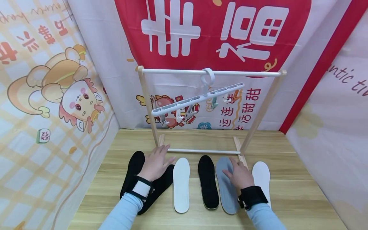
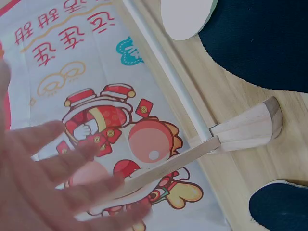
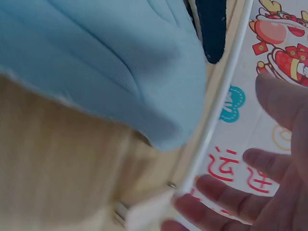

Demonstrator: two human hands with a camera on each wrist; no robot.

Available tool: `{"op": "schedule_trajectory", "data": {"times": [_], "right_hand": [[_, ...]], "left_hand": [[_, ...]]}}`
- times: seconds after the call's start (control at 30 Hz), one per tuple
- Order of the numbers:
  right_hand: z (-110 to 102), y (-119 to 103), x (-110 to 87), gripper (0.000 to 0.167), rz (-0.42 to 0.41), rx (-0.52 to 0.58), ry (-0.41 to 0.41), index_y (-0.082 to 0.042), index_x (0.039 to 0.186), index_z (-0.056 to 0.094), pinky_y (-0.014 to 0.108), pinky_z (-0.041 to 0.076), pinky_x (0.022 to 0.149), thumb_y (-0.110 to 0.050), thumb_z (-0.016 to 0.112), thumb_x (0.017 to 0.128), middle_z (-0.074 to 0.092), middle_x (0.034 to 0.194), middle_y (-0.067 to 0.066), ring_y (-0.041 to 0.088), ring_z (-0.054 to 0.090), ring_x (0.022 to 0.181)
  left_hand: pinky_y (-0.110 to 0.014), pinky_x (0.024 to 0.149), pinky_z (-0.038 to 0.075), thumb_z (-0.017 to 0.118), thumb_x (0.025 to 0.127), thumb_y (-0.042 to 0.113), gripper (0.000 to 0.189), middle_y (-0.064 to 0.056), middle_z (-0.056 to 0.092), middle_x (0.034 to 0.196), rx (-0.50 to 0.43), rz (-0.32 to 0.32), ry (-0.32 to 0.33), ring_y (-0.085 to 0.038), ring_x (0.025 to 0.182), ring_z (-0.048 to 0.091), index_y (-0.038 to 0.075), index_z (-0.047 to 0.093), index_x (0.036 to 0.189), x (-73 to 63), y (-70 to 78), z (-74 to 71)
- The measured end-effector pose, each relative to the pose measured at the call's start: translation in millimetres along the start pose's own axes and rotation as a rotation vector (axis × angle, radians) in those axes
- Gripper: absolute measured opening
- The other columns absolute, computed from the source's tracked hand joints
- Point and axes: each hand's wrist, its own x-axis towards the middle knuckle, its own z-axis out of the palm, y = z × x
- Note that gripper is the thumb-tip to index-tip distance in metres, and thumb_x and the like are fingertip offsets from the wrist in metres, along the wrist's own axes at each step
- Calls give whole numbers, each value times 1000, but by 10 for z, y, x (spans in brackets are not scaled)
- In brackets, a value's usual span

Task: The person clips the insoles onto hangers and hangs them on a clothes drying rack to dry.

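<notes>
My left hand (image 1: 155, 163), its fingers spread, is over two black insoles (image 1: 136, 164) that lie angled apart on the table. In the left wrist view, nothing lies between the fingers of this hand (image 2: 62, 183). A white insole (image 1: 181, 185) lies just to its right. Beside that is another black insole (image 1: 208, 182). My right hand (image 1: 241, 175) hovers at the right edge of a grey insole (image 1: 227, 188), partly covering it. Spread fingers of this hand (image 3: 260, 187) show in the right wrist view, holding nothing. Farther right is a second white insole (image 1: 261, 177), partly hidden by the wrist strap.
Behind the insoles stands a wooden rack with a white top bar (image 1: 172, 72) and a white lower bar (image 1: 201, 151). A white hanger (image 1: 198, 98) with several clips hangs tilted from the top bar. Printed cloth (image 1: 57, 95) encloses the wooden table (image 1: 302, 191).
</notes>
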Motion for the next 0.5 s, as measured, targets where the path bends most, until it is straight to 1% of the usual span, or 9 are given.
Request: {"op": "schedule_trajectory", "data": {"times": [0.07, 0.1, 0.17, 0.2, 0.27, 0.33, 0.4, 0.5], "right_hand": [[40, 4, -4, 66, 30, 27, -22, 6, 140, 48, 60, 47, 86, -36, 69, 93, 58, 121, 35, 50, 58, 106], [60, 3, -4, 65, 51, 42, -36, 8, 137, 49, 59, 48, 86, -35, 70, 93, 59, 119, 35, 50, 59, 106], [102, 6, -6, 62, 91, 59, -60, 12, 130, 53, 57, 49, 85, -33, 71, 92, 61, 115, 34, 48, 60, 103], [119, 5, -9, 61, 114, 66, -70, 13, 127, 54, 56, 49, 83, -33, 71, 91, 62, 113, 34, 47, 61, 101], [157, 9, -17, 61, 156, 71, -82, 15, 123, 55, 56, 50, 81, -33, 73, 89, 62, 110, 34, 46, 61, 98], [186, 10, -28, 61, 190, 73, -87, 14, 121, 56, 55, 50, 78, -34, 74, 88, 61, 108, 34, 45, 61, 95], [206, 6, -37, 65, 219, 73, -87, 14, 123, 55, 56, 50, 78, -35, 75, 86, 60, 109, 35, 46, 60, 96], [233, 2, -47, 67, 245, 73, -78, 13, 124, 55, 56, 51, 75, -36, 77, 84, 59, 108, 35, 46, 61, 94]], "left_hand": [[-58, 99, 44, 50, 102, 49, 56, -19, 55, 138, -66, 2, 65, -39, 126, 51, 8, 54, 141, -19, -11, -31], [-53, 97, 47, 50, 102, 48, 52, -16, 60, 133, -102, -8, 87, -35, 122, 56, 9, 58, 137, -33, -13, -49], [-49, 92, 51, 49, 103, 48, 48, -11, 65, 125, -159, -35, 126, -31, 113, 62, 10, 64, 129, -65, -14, -82], [-48, 90, 52, 49, 103, 47, 45, -9, 67, 122, -186, -47, 146, -29, 110, 64, 11, 66, 125, -84, -12, -95], [-47, 87, 53, 51, 103, 44, 40, -8, 69, 117, -220, -52, 191, -28, 106, 66, 11, 69, 119, -118, -11, -105], [-47, 86, 54, 53, 103, 39, 35, -8, 70, 114, -247, -47, 230, -27, 104, 66, 11, 70, 116, -143, -2, -115], [-46, 86, 54, 55, 103, 35, 31, -8, 71, 113, -265, -31, 265, -27, 104, 66, 10, 70, 114, -157, 11, -123], [-46, 89, 53, 51, 104, 37, 34, -8, 71, 114, -282, -12, 281, -26, 107, 65, 10, 70, 115, -162, 38, -163]]}}
